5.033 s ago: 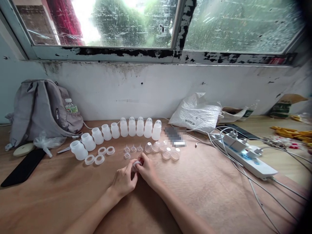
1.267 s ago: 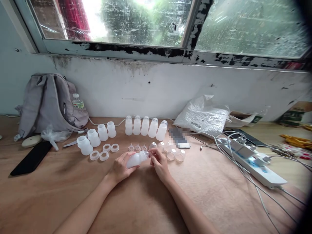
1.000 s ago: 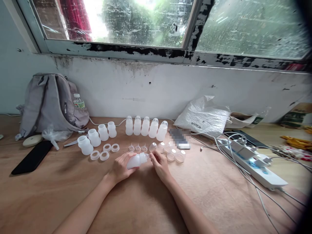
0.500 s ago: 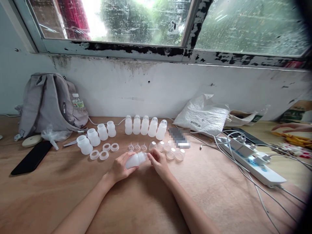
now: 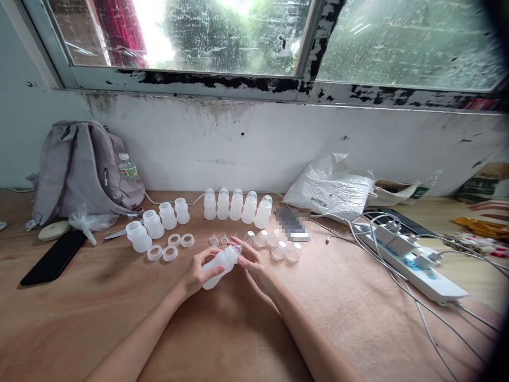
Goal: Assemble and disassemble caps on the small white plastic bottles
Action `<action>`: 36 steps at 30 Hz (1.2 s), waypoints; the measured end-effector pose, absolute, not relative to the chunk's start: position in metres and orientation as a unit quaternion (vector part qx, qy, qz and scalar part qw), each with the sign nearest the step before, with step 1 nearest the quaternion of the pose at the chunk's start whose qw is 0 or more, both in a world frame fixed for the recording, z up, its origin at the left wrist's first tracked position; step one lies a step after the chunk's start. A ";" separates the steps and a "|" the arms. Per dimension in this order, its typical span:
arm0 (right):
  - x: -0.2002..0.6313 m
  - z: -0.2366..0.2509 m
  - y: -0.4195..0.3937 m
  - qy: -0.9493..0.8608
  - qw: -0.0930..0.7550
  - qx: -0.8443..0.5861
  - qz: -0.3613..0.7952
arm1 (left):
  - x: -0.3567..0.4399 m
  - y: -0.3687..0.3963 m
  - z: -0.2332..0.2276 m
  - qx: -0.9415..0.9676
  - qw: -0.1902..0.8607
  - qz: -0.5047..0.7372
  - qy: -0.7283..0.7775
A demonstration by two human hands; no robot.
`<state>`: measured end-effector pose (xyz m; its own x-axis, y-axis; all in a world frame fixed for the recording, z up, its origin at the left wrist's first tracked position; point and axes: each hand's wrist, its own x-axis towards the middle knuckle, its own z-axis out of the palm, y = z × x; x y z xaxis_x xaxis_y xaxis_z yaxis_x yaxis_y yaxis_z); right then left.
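Observation:
A frosted white baby bottle (image 5: pixel 220 267) is tilted above the table, its top pointing right and away from me. My left hand (image 5: pixel 198 274) wraps round its body. At the neck, the fingers of my right hand (image 5: pixel 251 263) grip the clear top end, partly covering it. Just behind the hands stand clear teats (image 5: pixel 213 240), one partly hidden by my fingers. Clear dome caps (image 5: pixel 293 251) lie to the right of my right hand. Left of my left hand are several white collar rings (image 5: pixel 170 253) and several topless bottle bodies (image 5: pixel 139 237).
Several capped bottles (image 5: pixel 236 205) form a row near the wall. A grey backpack (image 5: pixel 79 164) and black phone (image 5: pixel 53 258) sit at left. On the right are a silver bag (image 5: pixel 332 185), a power strip (image 5: pixel 413 268) with cables, and another person's hand (image 5: pixel 493 208).
The bottle has tipped more upright, and my right hand has shifted its fingers up and round the top. The other person's hand at the far right has drawn back to the right.

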<state>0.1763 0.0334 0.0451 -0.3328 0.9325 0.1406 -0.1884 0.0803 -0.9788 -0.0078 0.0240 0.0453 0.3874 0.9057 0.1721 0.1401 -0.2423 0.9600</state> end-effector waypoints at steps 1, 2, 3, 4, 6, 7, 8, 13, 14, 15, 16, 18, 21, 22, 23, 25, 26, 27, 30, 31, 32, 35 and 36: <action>0.176 0.046 0.033 -0.562 0.461 -0.317 0.609 | -0.007 0.024 0.044 0.675 0.487 0.400 0.383; 0.176 0.047 0.032 -0.561 0.456 -0.310 0.617 | -0.007 0.025 0.043 0.675 0.486 0.400 0.384; 0.175 0.046 0.032 -0.560 0.457 -0.310 0.618 | -0.007 0.025 0.042 0.680 0.478 0.400 0.387; 0.175 0.045 0.032 -0.559 0.462 -0.314 0.612 | -0.006 0.025 0.041 0.688 0.464 0.398 0.392; 0.174 0.041 0.034 -0.561 0.473 -0.328 0.595 | -0.005 0.024 0.040 0.709 0.420 0.393 0.409; 0.174 0.040 0.034 -0.564 0.477 -0.334 0.586 | -0.004 0.023 0.039 0.720 0.392 0.391 0.419; 0.174 0.038 0.034 -0.569 0.479 -0.337 0.577 | -0.003 0.022 0.038 0.729 0.364 0.391 0.429; 0.174 0.035 0.033 -0.634 0.478 -0.353 0.494 | -0.001 0.020 0.031 0.764 0.237 0.400 0.447; 0.175 0.034 0.033 -0.655 0.481 -0.368 0.453 | -0.002 0.021 0.029 0.766 0.212 0.405 0.453; 0.175 0.033 0.033 -0.675 0.484 -0.388 0.400 | -0.003 0.022 0.027 0.765 0.188 0.409 0.460; 0.176 0.031 0.033 -0.691 0.489 -0.414 0.335 | -0.004 0.023 0.025 0.764 0.167 0.413 0.467; 0.180 0.030 0.036 -0.695 0.500 -0.477 0.199 | -0.006 0.024 0.023 0.766 0.135 0.414 0.473; 0.193 0.031 0.043 -0.636 0.490 -0.594 0.051 | -0.008 0.025 0.022 0.780 0.107 0.402 0.468; 0.199 0.033 0.046 -0.610 0.473 -0.636 0.017 | -0.008 0.025 0.022 0.784 0.103 0.398 0.464; 0.206 0.034 0.049 -0.586 0.448 -0.675 -0.008 | -0.008 0.025 0.023 0.789 0.103 0.395 0.460; 0.220 0.036 0.053 -0.551 0.392 -0.737 -0.023 | -0.008 0.024 0.024 0.796 0.109 0.391 0.449; 0.226 0.036 0.055 -0.542 0.368 -0.755 -0.011 | -0.008 0.024 0.024 0.800 0.113 0.389 0.444; 0.231 0.036 0.057 -0.539 0.353 -0.765 0.006 | -0.008 0.025 0.024 0.803 0.116 0.387 0.438; 0.236 0.034 0.059 -0.546 0.401 -0.733 0.066 | -0.009 0.025 0.023 0.808 0.128 0.387 0.426; 0.234 0.034 0.059 -0.548 0.445 -0.700 0.103 | -0.009 0.026 0.023 0.807 0.132 0.389 0.423; 0.231 0.035 0.059 -0.547 0.495 -0.657 0.156 | -0.010 0.026 0.022 0.806 0.137 0.393 0.422; 0.217 0.038 0.054 -0.510 0.608 -0.507 0.337 | -0.010 0.027 0.022 0.800 0.148 0.400 0.423; 0.211 0.039 0.052 -0.495 0.626 -0.470 0.376 | -0.010 0.027 0.022 0.800 0.151 0.397 0.424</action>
<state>0.2114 0.0515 0.0395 0.2266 0.9366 0.2672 -0.0053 0.2755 -0.9613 -0.0099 0.0266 0.0224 0.3257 0.7978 0.5074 0.5581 -0.5954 0.5780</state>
